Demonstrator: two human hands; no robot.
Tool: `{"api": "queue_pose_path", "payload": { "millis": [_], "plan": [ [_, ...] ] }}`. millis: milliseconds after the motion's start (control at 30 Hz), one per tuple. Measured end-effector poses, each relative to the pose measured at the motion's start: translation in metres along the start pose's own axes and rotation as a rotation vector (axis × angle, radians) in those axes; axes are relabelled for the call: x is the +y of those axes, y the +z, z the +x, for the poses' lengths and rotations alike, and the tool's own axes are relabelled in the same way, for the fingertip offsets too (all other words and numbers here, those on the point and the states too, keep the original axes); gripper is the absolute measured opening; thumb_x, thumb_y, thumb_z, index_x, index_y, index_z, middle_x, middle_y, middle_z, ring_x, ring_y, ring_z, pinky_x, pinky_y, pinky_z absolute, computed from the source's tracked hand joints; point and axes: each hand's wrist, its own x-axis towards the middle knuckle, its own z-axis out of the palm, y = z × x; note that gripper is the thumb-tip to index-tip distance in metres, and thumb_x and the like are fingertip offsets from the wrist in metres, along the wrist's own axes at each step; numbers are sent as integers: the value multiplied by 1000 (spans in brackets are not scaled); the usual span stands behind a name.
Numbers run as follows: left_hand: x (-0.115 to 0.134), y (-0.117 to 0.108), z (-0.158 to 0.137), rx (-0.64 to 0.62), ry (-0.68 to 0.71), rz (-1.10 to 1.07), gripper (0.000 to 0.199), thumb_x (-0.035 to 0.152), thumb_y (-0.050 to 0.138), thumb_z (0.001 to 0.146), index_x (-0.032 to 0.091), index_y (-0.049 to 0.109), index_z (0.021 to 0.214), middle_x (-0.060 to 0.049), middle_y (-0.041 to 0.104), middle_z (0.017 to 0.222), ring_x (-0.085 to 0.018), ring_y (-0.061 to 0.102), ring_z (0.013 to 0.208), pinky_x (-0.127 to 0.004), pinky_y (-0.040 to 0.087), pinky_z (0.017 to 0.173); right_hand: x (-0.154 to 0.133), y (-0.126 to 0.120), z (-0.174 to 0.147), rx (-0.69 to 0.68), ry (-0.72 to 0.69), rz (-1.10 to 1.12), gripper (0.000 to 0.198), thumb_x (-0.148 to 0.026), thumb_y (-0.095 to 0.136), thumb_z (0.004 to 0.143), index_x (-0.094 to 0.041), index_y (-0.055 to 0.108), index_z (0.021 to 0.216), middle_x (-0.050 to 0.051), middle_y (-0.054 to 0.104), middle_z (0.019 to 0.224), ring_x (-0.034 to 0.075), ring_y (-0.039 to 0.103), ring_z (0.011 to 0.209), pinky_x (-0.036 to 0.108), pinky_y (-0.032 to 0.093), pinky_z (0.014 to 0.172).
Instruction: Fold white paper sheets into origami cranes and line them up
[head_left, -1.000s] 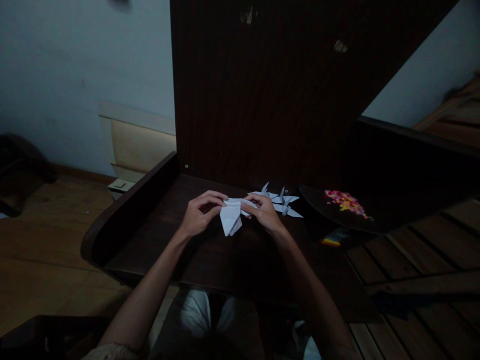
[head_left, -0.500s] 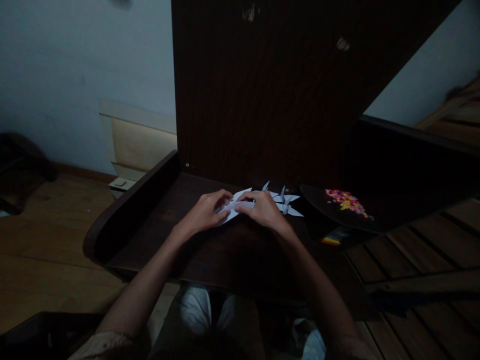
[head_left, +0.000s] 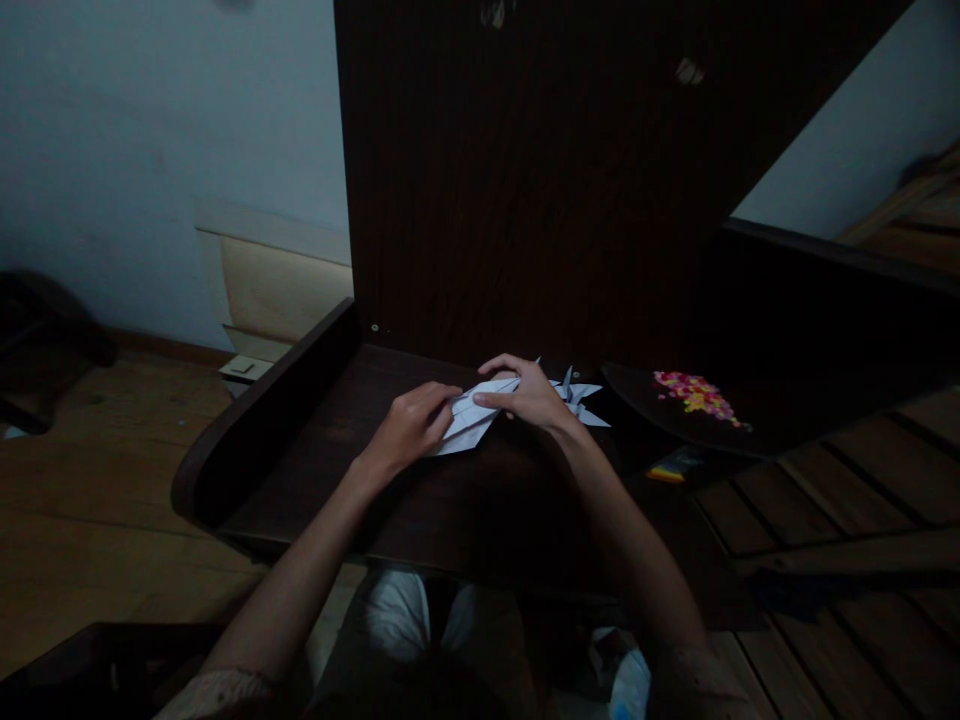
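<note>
A folded sheet of white paper (head_left: 474, 425) is held between my two hands above the dark wooden table (head_left: 300, 470). My left hand (head_left: 416, 420) pinches its left end, thumb and fingers closed on it. At the upper right end, my right hand (head_left: 525, 395) grips the paper with the thumb on top and the fingers behind. Just right of my right hand lie several folded paper cranes (head_left: 581, 392), partly hidden by that hand.
A dark board (head_left: 525, 200) rises behind the table. To the right, a dark curved surface (head_left: 637, 400) carries a heap of small pink and yellow pieces (head_left: 697, 397). A colourful packet (head_left: 667, 472) lies below it. A raised side edge (head_left: 262, 400) bounds the table's left.
The paper has turned so a broad flat face shows. My right hand has shifted slightly up and right along it, its fingers lifted over the far edge; my left hand keeps its end.
</note>
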Motion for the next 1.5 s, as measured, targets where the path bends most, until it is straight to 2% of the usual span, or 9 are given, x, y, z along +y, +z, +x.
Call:
{"api": "queue_pose_path", "payload": {
  "millis": [167, 267, 400, 500, 667, 933, 1067, 1300, 1500],
  "plan": [
    [-1, 10, -3, 261, -355, -176, 25, 26, 56, 83, 18, 61, 106, -5, 69, 90, -16, 65, 79, -28, 52, 73, 8, 17, 0, 233, 87, 195, 55, -32, 79, 55, -21, 51, 101, -3, 62, 68, 7, 48, 35, 17, 32, 28],
    [-2, 15, -4, 343, -433, -314, 27, 28, 58, 81, 17, 58, 106, -4, 67, 86, -15, 63, 76, -26, 50, 68, 11, 27, 3, 318, 139, 321, 56, -33, 81, 53, -22, 48, 97, -4, 63, 68, 6, 47, 34, 17, 34, 27],
    [-2, 17, -6, 346, -419, -324, 15, 26, 55, 83, 17, 62, 92, -4, 65, 89, -16, 62, 83, -28, 48, 75, 11, 35, 7, 362, 154, 501, 55, -32, 81, 52, -21, 45, 91, -6, 61, 59, 9, 52, 41, 18, 42, 35],
    [-3, 16, -9, 306, -434, -314, 16, 27, 55, 82, 18, 65, 91, -4, 66, 90, -17, 61, 83, -29, 48, 77, 10, 38, 9, 360, 149, 551, 52, -28, 80, 52, -21, 44, 90, -6, 60, 58, 8, 53, 45, 18, 43, 40],
    [-6, 15, -13, 232, -381, -286, 29, 25, 67, 71, 18, 62, 100, -5, 64, 101, -19, 61, 90, -31, 49, 79, 11, 41, 8, 356, 77, 468, 53, -22, 77, 52, -22, 42, 92, -8, 59, 61, 8, 53, 51, 18, 41, 46],
    [-3, 11, -11, 196, -267, -50, 33, 15, 63, 70, 19, 56, 102, -4, 59, 98, -18, 58, 88, -31, 50, 78, 16, 44, 15, 385, 50, 335, 48, -14, 59, 56, -24, 38, 99, -6, 58, 73, 13, 58, 65, 23, 46, 56],
    [-3, 11, -10, 192, -264, 50, 36, 17, 65, 68, 18, 54, 102, -4, 57, 96, -17, 56, 82, -30, 49, 74, 16, 46, 17, 347, 28, 297, 46, -12, 54, 58, -25, 37, 99, -6, 58, 71, 13, 59, 62, 24, 47, 56],
    [-6, 3, -6, 187, -271, 56, 29, 31, 65, 76, 17, 55, 99, -5, 58, 95, -18, 57, 83, -31, 48, 75, 7, 41, 17, 224, 73, 279, 43, -10, 53, 58, -23, 39, 96, -5, 63, 70, 11, 58, 58, 21, 45, 53],
    [-12, -2, -4, 146, -214, 129, 35, 21, 67, 70, 18, 54, 103, -6, 57, 100, -20, 57, 90, -32, 49, 79, 2, 32, 13, 124, 38, 319, 46, -12, 58, 59, -23, 42, 101, -5, 65, 71, 10, 56, 55, 21, 44, 53]
  ]
}}
